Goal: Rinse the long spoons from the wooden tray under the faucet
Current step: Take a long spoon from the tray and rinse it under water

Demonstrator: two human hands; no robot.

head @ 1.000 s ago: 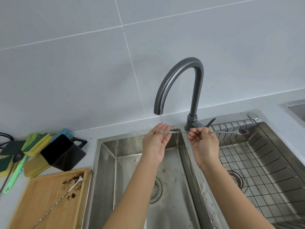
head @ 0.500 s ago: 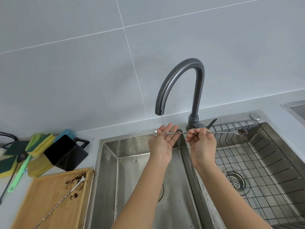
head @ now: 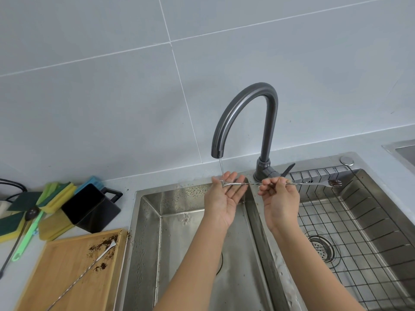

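Note:
A thin stream runs from the dark grey faucet (head: 247, 113) onto one end of a long twisted metal spoon (head: 310, 183) held level over the sink. My right hand (head: 279, 198) pinches its shaft near the middle. My left hand (head: 226, 198) lies palm up under the wet end, fingers spread, the spoon resting across them. The spoon's far right end carries dark residue. A second long spoon (head: 89, 265) lies on the wooden tray (head: 56, 277) at lower left, among brown grounds.
A double steel sink (head: 179, 221) has a wire rack (head: 359, 232) in its right basin. Left of the sink stand a black container (head: 89, 209), yellow-green sponges (head: 54, 194) and a green-handled brush (head: 24, 243). A tiled wall rises behind.
The spoon has slid a little to the right through my hands, and my left hand has opened flatter beneath it. The view has shifted slightly.

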